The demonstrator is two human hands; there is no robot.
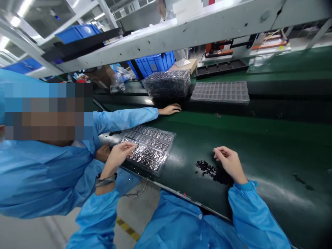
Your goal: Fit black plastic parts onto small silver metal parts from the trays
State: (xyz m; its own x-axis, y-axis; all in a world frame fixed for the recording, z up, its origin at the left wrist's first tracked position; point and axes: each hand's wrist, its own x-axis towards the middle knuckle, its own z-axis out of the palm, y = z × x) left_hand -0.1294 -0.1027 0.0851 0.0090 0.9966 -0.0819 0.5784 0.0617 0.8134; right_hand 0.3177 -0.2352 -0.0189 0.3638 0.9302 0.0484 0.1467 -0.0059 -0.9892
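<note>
My left hand (119, 156) is over the left part of a clear plastic tray (168, 152), its thumb and fingers pinched together. Rows of small shiny metallic parts (147, 152) fill the tray's pockets. Whatever the left fingertips may hold is too small to make out. My right hand (229, 162) hovers beside a loose pile of small black pieces (207, 167) on the green work surface (186, 138). Its thumb and index finger are also closed in a pinch, and I cannot see what is between them.
A co-worker in blue (46, 173) sits close on my left, one hand (169, 109) reaching across the surface. Stacked clear trays (168, 83), another clear tray (220, 91), a black tray (221, 68) and a blue crate (155, 65) stand behind, below a white beam (155, 36).
</note>
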